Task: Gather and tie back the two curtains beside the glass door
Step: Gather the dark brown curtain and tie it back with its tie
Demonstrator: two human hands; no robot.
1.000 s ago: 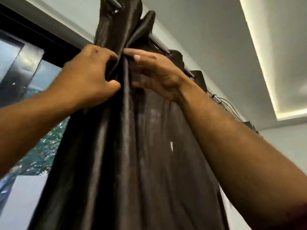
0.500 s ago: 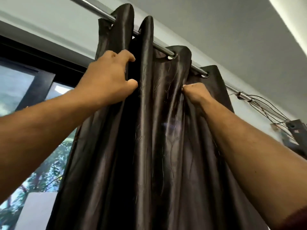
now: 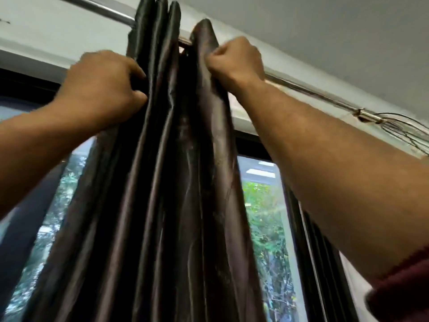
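Note:
A dark brown satin curtain (image 3: 162,182) hangs in tight folds from a metal rod (image 3: 301,87) above the glass door (image 3: 267,217). My left hand (image 3: 102,87) grips the left folds near the top, fingers curled into the fabric. My right hand (image 3: 236,59) grips the rightmost fold just under the rod. The curtain is bunched between both hands. A second curtain is not plainly visible.
The rod runs from upper left to right, ending near a bundle of wires (image 3: 399,129) by the wall. Glass panes with dark frames show green trees outside. The white ceiling (image 3: 325,31) is close above. A dark vertical blind or frame (image 3: 318,252) stands right of the glass.
My right hand has pushed the right folds leftward along the rod, bunching the curtain tighter. Bare rod and glass now show to the right. My left hand stays gripping the left folds.

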